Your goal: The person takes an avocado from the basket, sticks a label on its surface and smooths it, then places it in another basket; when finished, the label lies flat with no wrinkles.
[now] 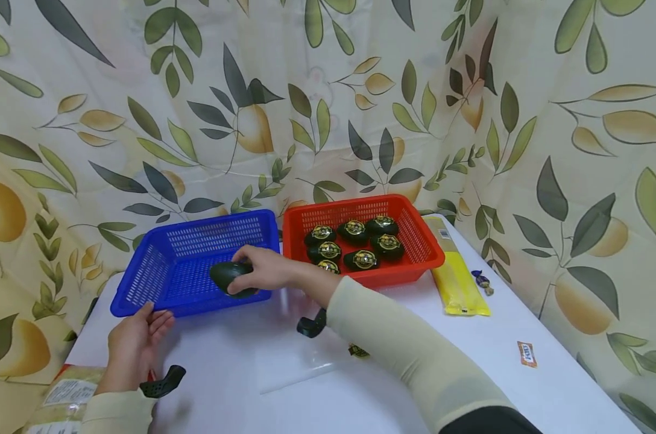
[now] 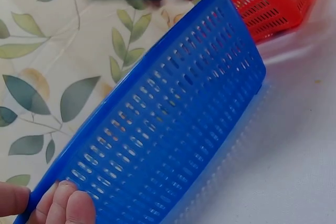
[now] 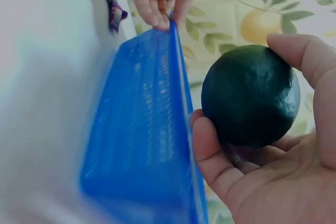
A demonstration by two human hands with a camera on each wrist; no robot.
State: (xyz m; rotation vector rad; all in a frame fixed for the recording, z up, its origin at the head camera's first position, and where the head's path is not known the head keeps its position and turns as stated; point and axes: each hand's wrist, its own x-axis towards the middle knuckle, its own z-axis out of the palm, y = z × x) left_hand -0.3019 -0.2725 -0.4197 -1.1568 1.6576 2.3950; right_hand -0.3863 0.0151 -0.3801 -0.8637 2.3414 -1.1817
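- Our right hand (image 1: 263, 269) grips the dark egg (image 1: 229, 276) over the blue basket (image 1: 198, 241); we should lower it gently
- Our left hand (image 1: 135, 343) pinches the front rim; we hold firm

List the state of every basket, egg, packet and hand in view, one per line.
blue basket: upright, no eggs lying in it
red basket: upright, holds six dark eggs
dark egg: gripped, over the blue basket
left hand: holds blue basket's near rim
right hand: grips the dark egg
yellow packet: lying flat
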